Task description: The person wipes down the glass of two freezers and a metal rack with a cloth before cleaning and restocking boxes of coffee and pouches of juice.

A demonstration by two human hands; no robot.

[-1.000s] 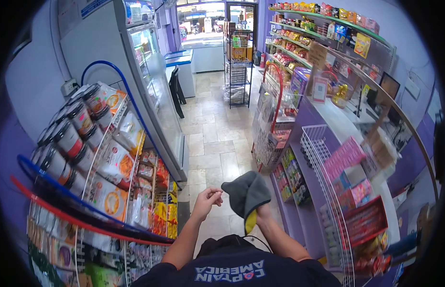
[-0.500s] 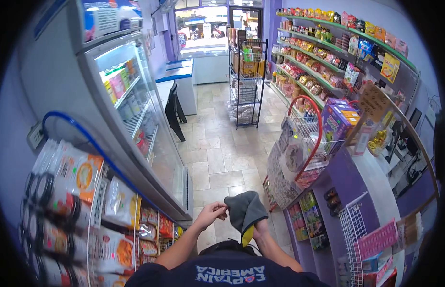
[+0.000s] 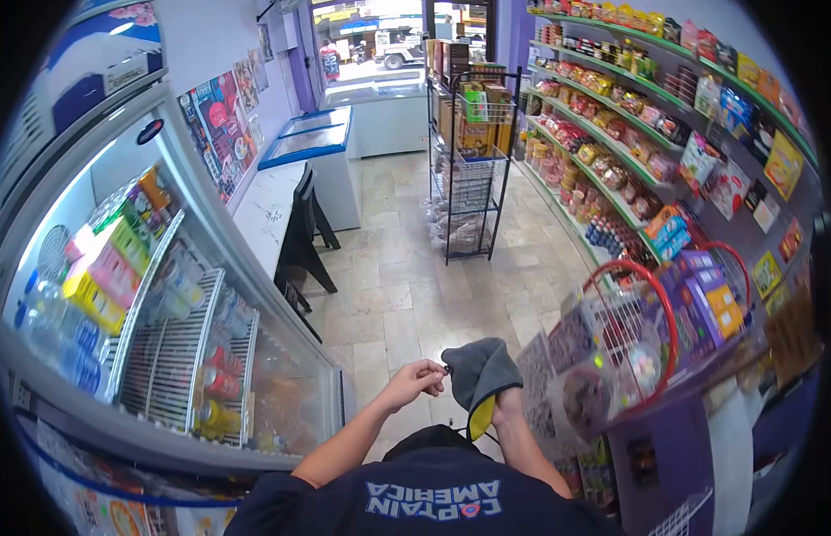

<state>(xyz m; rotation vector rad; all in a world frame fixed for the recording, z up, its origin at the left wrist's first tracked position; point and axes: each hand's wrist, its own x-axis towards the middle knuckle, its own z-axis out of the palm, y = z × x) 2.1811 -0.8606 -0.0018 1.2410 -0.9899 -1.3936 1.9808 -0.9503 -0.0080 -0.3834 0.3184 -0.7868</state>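
Grey cloth [image 3: 482, 373], yellow tip [image 3: 480, 419] bodyward, long axis fore-and-aft

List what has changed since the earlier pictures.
The view has moved forward: the fridge and black rack look nearer. Nothing was visibly taken hold of or let go. The right hand still holds the grey cloth; the left hand stays near its tip.

The fridge [image 3: 232, 237] now looms closer, its water bottles [image 3: 58, 335] in view.
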